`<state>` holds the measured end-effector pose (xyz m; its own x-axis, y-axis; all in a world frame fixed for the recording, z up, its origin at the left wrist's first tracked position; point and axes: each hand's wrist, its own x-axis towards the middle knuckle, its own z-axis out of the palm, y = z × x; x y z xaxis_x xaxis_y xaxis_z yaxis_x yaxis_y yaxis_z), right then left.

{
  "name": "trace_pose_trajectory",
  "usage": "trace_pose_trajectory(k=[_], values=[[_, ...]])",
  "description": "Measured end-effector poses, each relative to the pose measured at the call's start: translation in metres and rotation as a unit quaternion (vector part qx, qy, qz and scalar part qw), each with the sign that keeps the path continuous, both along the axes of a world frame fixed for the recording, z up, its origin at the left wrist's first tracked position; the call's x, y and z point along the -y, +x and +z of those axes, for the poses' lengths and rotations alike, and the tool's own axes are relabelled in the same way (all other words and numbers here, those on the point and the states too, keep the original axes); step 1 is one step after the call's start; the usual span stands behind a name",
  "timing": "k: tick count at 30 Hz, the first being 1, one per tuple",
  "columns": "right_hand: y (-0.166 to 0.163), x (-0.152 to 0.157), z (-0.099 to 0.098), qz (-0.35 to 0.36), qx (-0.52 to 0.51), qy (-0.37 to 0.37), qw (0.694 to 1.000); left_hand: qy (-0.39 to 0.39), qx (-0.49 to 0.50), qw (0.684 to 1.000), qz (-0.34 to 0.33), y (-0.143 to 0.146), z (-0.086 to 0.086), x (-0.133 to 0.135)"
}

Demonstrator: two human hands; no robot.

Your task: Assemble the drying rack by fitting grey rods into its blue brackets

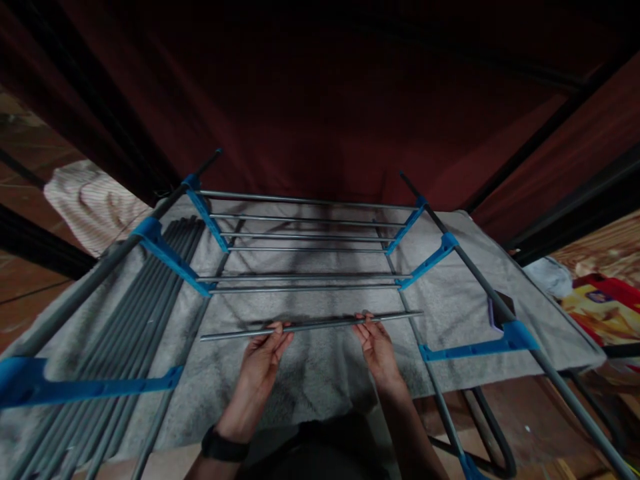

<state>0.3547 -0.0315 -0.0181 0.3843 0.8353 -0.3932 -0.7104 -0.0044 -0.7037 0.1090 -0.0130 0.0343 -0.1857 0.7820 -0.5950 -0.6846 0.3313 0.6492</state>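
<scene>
A thin grey metal tube (313, 326) lies across in front of me, with both hands holding it. My left hand (269, 350) pinches it left of its middle, fingers closed. Toward its right part, my right hand (373, 341) grips it between thumb and fingers. Around them stands a rack frame of thick grey poles (485, 283) joined by blue plastic brackets (173, 260). Grey crossbars (305, 277) span the frame beyond my hands. The nearest left bracket (115, 388) and nearest right bracket (473, 349) have no crossbar between them. Both ends of the held tube are apart from the brackets.
Several loose grey tubes (135, 327) lie in a row on the left of the cloth-covered table (320, 373). A phone (501, 310) rests near the right pole. A red and yellow packet (603, 310) sits at far right. Dark red fabric (320, 100) hangs behind.
</scene>
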Motion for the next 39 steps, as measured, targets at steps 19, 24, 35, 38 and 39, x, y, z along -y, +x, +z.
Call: trace_pose_trajectory(k=[19, 24, 35, 38, 39], values=[[-0.014, 0.003, -0.001, 0.052, -0.006, -0.01, 0.999, 0.053, -0.016, 0.988, -0.146, 0.031, -0.019, 0.012], [-0.014, 0.004, -0.002, 0.045, 0.011, -0.004, 0.999, 0.113, -0.184, 0.95, -0.227, 0.032, -0.027, 0.013], [-0.013, 0.006, 0.001, 0.029, 0.016, 0.003, 0.999, 0.28, -0.613, 0.637, -0.374, 0.027, -0.018, 0.018], [-0.013, 0.006, 0.002, 0.032, 0.021, -0.003, 0.999, 0.302, -0.69, 0.517, -0.407, 0.025, -0.017, 0.02], [-0.013, 0.006, 0.002, 0.032, 0.021, -0.004, 0.999, 0.303, -0.71, 0.486, -0.41, 0.024, -0.016, 0.02]])
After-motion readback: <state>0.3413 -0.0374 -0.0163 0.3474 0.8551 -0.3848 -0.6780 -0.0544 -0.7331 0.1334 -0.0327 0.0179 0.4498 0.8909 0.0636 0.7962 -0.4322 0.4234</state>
